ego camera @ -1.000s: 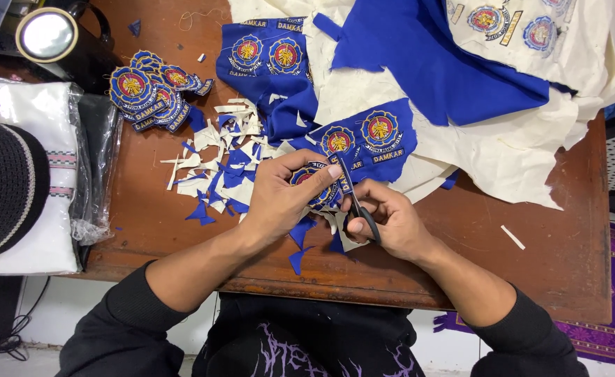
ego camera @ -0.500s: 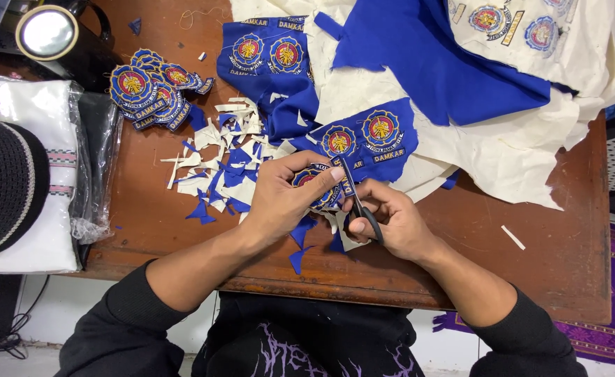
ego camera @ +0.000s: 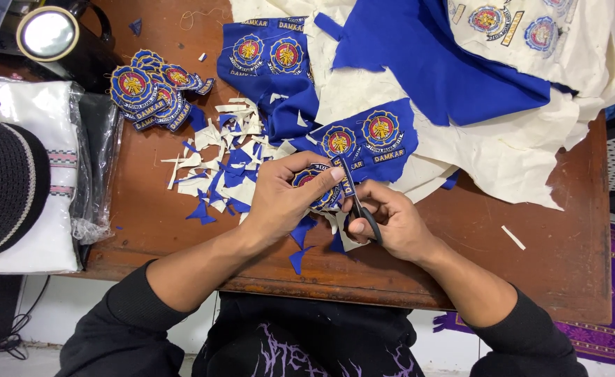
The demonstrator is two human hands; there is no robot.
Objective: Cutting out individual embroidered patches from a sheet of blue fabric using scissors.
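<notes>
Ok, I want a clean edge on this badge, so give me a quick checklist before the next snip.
1. Left hand pinches the round embroidered patch: ok.
2. Right hand holds the black-handled scissors: ok.
3. Blades meet the patch edge: ok.
4. Left fingertips clear of the blades: cannot tell, they sit close.
5. Wooden table free of offcuts beneath the patch: not ok, blue and cream scraps lie there.

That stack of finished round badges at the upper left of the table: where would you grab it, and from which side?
Pinch the stack of cut badges at its lower right edge, coming from the scrap pile's side. The badges lie flat and fanned, overlapping toward the right, so their edges are exposed there. The lamp and plastic-wrapped bundle crowd the left side. A top-down pinch probably lifts only one badge.
</notes>
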